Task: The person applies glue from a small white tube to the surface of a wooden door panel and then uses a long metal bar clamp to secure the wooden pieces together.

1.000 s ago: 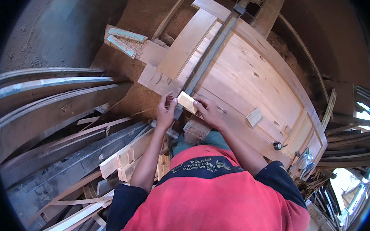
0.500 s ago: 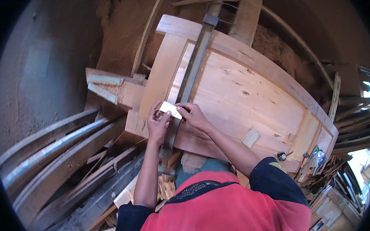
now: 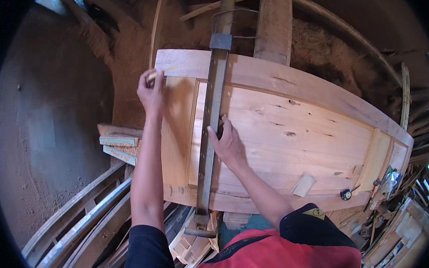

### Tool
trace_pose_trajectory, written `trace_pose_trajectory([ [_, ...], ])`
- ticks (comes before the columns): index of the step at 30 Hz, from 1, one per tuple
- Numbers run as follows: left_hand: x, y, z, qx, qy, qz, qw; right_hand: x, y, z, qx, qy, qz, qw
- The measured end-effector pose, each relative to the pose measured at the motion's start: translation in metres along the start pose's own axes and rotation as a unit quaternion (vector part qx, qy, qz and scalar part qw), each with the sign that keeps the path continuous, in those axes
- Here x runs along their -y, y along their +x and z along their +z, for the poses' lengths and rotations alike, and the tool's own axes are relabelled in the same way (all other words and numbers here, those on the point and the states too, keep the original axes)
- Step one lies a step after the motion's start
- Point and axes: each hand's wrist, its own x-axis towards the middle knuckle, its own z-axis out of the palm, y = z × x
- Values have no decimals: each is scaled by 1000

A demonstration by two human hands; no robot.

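Observation:
A wooden panel door (image 3: 282, 125) lies flat before me, its frame pale and its centre board knotty. A long metal bar clamp (image 3: 213, 105) spans it from the far edge to the near edge. My left hand (image 3: 150, 93) is at the door's far left corner, closed on a small pale wood block (image 3: 152, 76), partly hidden by the fingers. My right hand (image 3: 228, 142) rests beside the clamp's bar, thumb against or just over its edge, fingers apart and holding nothing that I can see.
A small wood offcut (image 3: 303, 184) and a round black tool (image 3: 345, 194) lie near the door's front right edge, with hand tools (image 3: 390, 180) at the corner. Curved timbers (image 3: 84, 238) are stacked at lower left. A wide plank (image 3: 274, 24) extends beyond the door.
My hands have parted: the left took the small wood block away to the far left corner, while the right let go and came down beside the clamp. The view has shifted.

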Motion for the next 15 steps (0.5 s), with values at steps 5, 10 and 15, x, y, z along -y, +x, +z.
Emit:
trace_pose_trajectory([
  [5, 22, 75, 52, 17, 161, 93, 983, -11, 9, 20, -2, 11, -9, 1000],
  [10, 50, 78, 79, 8, 368, 320, 873, -16, 27, 23, -44, 19, -56, 997],
  [15, 48, 81, 82, 9, 386, 349, 854, -15, 24, 23, -64, 24, -48, 996],
])
